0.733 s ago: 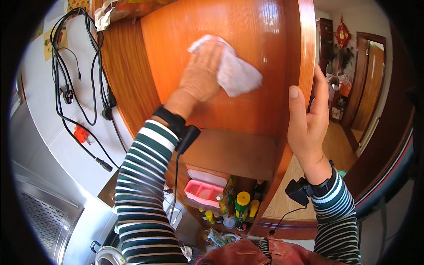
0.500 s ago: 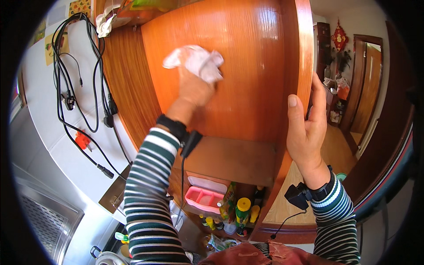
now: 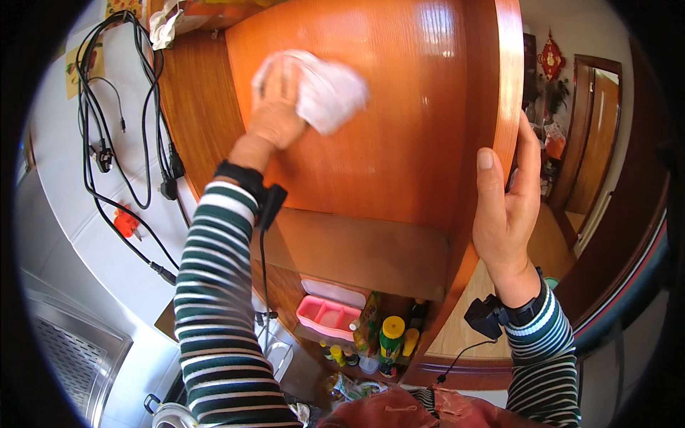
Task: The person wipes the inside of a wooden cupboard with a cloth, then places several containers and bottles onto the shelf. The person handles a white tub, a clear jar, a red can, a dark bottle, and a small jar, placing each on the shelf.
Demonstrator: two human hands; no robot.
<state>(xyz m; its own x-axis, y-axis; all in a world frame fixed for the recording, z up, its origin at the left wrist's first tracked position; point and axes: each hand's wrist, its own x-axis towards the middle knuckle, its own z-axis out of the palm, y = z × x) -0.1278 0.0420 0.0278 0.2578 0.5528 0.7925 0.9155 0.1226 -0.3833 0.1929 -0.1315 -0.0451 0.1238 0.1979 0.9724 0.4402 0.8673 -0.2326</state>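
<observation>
Through the head camera I see my left hand [image 3: 277, 114] high on the orange-brown back panel [image 3: 389, 143], its fingers laid long over the pale cloth [image 3: 328, 98] and holding it against the wood. The cloth's loose end, blurred, spreads to the right of them; whether the thumb clamps it too, I cannot tell. My right hand [image 3: 506, 221] grasps the side board [image 3: 509, 71] at its front edge, thumb on this side, the other fingers passing behind; how firmly, I can't judge.

To wipe well, I'd gather that loose end under the palm, press evenly and sweep in overlapping strokes, right into the corner beside the left side wall [image 3: 196, 107]. I'd brace the reach with the right hand and mind the wrist unit's cable [image 3: 263, 264] above the bottles [image 3: 392, 339].
</observation>
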